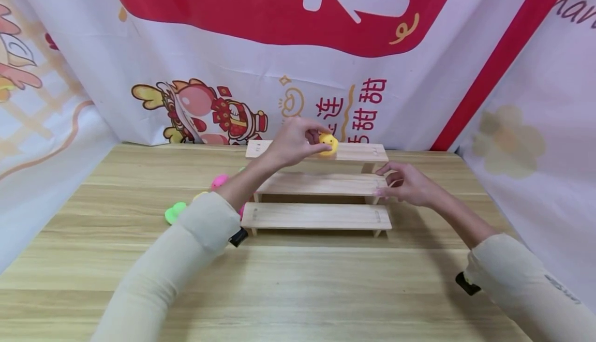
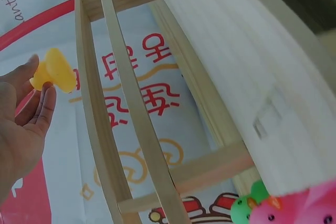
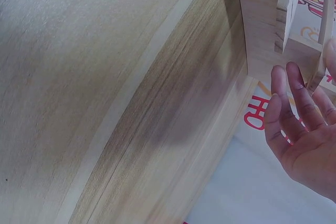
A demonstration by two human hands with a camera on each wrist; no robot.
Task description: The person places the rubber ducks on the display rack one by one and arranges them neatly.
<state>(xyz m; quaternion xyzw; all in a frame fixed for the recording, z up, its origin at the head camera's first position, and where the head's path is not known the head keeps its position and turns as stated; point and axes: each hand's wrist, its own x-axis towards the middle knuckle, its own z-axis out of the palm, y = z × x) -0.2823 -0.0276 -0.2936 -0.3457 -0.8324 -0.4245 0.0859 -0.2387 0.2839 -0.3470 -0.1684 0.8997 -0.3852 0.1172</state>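
Note:
A small yellow rubber duck (image 1: 328,145) is pinched between the thumb and fingers of my left hand (image 1: 295,143), over the top step of a three-tier wooden stand (image 1: 316,216). In the left wrist view the duck (image 2: 58,71) sits at the fingertips, beside the stand's upper boards. My right hand (image 1: 407,184) is at the right end of the middle step, fingers loosely bent. From the right wrist view, its fingers (image 3: 286,114) lie close to the stand's end (image 3: 262,30); whether they touch the wood, I cannot tell.
Left of the stand lie a green toy (image 1: 175,212) and a pink toy duck (image 1: 219,181), others partly hidden by my left arm. Behind the wooden table (image 1: 298,290) hangs a printed white and red cloth (image 1: 261,57). More cloth encloses both sides.

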